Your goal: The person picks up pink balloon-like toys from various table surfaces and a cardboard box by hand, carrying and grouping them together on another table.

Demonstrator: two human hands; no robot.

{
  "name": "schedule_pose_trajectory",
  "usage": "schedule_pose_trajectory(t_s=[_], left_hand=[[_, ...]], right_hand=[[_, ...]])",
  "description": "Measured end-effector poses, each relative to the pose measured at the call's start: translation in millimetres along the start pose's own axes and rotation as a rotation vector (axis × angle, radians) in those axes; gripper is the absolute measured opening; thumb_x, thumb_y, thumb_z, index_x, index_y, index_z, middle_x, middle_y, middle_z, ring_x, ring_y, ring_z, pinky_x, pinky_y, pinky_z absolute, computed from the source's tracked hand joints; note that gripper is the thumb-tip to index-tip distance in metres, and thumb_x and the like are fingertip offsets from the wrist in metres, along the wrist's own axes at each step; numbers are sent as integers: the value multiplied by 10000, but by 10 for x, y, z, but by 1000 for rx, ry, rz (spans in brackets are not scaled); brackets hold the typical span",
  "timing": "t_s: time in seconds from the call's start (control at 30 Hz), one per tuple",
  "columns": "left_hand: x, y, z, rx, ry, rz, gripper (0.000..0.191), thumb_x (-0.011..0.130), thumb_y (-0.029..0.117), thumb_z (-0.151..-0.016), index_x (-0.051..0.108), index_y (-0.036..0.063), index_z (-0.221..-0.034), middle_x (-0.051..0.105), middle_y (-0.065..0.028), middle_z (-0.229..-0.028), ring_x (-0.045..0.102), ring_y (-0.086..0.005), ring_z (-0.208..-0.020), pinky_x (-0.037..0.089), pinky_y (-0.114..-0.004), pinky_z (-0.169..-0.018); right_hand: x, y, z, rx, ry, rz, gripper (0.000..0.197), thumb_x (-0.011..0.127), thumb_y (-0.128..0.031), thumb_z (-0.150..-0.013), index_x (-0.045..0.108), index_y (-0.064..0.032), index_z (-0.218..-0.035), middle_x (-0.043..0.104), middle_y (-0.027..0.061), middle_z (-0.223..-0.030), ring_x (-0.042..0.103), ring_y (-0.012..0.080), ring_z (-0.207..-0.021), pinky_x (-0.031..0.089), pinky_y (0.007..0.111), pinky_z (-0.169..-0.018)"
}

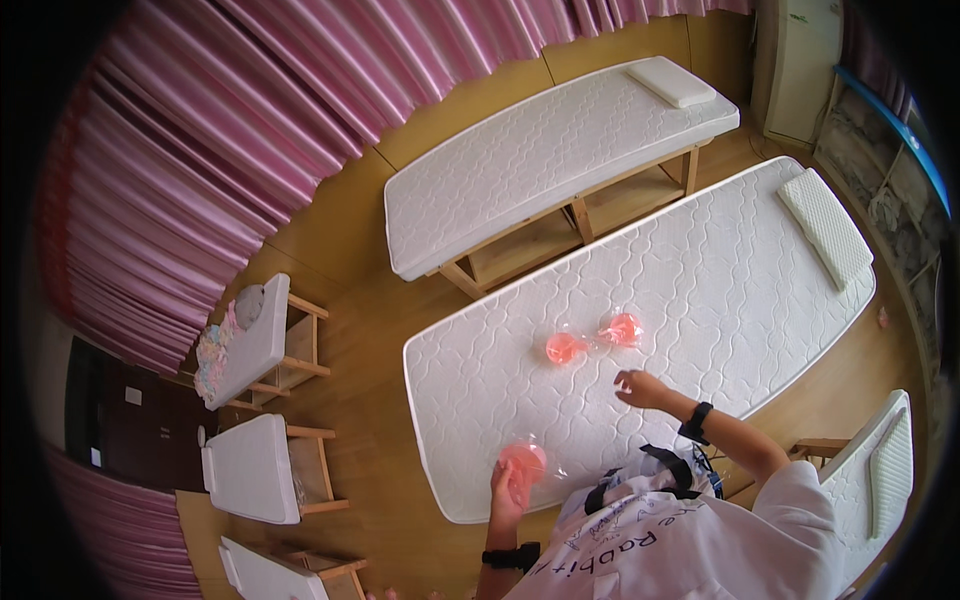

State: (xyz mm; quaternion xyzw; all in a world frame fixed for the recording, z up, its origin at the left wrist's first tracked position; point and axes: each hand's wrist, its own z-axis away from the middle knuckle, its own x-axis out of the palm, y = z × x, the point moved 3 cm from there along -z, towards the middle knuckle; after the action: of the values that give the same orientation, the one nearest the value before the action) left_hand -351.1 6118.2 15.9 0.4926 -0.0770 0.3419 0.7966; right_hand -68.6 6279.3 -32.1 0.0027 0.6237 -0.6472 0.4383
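My left hand (508,495) holds a pink plastic item in a clear wrapper (527,459) over the near left corner of a white quilted mattress (495,390). Above the same mattress is my right hand (641,389), its fingers loosely curled with nothing seen in them. Two more pink items in clear wrap lie on the mattress beyond that hand, a round one (562,348) on the left and another (622,330) on the right. Their exact kind is hard to tell through the wrapping.
Behind stands a second bed (525,157) with a wooden frame. A white pillow (827,227) lies at the mattress's far right end. Smaller beds (251,469) line the left side, one bearing crumpled cloth (215,352). Another bed (862,487) is at right. Pink curtains (300,90) hang behind.
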Motion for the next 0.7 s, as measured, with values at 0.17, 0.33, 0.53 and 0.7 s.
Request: schedule_pose_trajectory(t_s=[0.17,0.33,0.53,0.7], left_hand=[[-296,63,219,15,110,296,262,502,269,-894,490,129,-1115,555,-8,-990,542,-161,-907,446,-388,-845],[-405,-133,346,41,89,430,325,471,303,-905,462,126,-1177,559,-23,-1063,538,-174,-980,426,-398,-876],[-393,-347,382,35,262,280,313,497,259,-891,501,107,-1165,556,-61,-1090,541,-194,-1008,472,-314,-793],[-430,-306,615,470,412,-308,257,585,251,-840,563,69,-1020,579,-45,-942,563,-121,-811,475,-225,-627]], right_hand=[[-239,195,-135,210,128,650,408,613,-209,-739,500,-76,-1107,535,133,-1091,484,307,-1060,413,444,-822],[-366,553,-469,123,317,664,457,604,-188,-749,459,-60,-1163,523,115,-1135,478,265,-1095,404,425,-838],[-464,965,-792,507,380,381,578,629,-250,-771,374,-31,-1241,484,145,-1187,463,319,-1120,425,474,-856],[-431,1315,-927,541,287,472,529,561,-313,-816,375,-18,-1213,507,177,-1138,490,348,-1081,430,484,-839]])
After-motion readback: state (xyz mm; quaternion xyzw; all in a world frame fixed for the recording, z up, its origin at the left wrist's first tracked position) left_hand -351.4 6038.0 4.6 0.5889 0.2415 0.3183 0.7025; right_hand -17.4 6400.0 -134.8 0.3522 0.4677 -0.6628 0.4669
